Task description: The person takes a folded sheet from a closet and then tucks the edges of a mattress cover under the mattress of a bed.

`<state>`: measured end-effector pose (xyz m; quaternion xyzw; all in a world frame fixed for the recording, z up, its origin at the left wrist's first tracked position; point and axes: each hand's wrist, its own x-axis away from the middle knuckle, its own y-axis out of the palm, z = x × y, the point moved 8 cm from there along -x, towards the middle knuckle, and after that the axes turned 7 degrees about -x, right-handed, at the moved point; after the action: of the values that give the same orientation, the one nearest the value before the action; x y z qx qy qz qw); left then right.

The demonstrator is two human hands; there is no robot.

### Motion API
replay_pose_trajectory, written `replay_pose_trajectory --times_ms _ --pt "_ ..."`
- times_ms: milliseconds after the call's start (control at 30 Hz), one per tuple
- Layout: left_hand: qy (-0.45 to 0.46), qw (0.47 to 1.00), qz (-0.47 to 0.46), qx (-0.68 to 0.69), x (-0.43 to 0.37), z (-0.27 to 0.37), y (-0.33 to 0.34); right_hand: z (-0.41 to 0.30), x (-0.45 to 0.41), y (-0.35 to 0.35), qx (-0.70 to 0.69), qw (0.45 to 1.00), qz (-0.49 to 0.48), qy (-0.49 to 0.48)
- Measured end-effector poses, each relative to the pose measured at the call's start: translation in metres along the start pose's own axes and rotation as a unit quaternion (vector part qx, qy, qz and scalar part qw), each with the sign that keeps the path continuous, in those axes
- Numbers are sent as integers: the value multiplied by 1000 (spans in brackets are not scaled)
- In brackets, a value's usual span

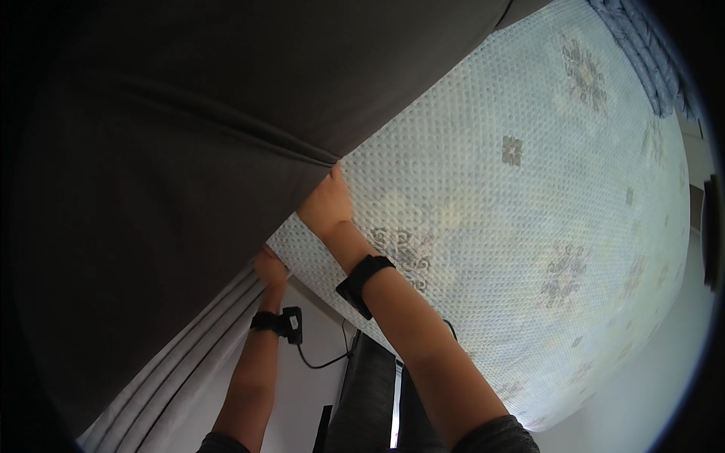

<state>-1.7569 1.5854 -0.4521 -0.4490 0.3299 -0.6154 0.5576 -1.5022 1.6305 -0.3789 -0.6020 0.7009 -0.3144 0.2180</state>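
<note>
A large dark grey cloth (170, 198) fills the left and top. Beside it lies a pale quilted mattress (481, 215) with flower-like motifs. My right hand (328, 204) grips the cloth's edge over the mattress, and folds in the cloth run to that grip. Lower left, at the mattress corner, my left hand (271, 269) is closed on the same edge; its fingertips are mostly hidden by the cloth. Each wrist wears a black strap with a small box.
A grey padded bed part with ridges (198, 362) runs along the lower left. Dark curtains (368, 396) hang at the bottom, near a thin cable (323, 365). Folded blue-grey bedding (640, 51) lies at the upper right. A pale wall shows at the lower right.
</note>
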Motion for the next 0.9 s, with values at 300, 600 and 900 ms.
replay_pose_trajectory --times_ms 300,600,900 --pt "-117 983 -100 100 -26 -75 17 -9 -14 -4 -14 999 -15 -49" --pt "-71 962 -225 -139 -61 -114 13 -13 16 10 31 996 -32 -76" --pt "-84 968 -215 100 -49 -81 -28 -28 94 19 108 993 -38 -41"
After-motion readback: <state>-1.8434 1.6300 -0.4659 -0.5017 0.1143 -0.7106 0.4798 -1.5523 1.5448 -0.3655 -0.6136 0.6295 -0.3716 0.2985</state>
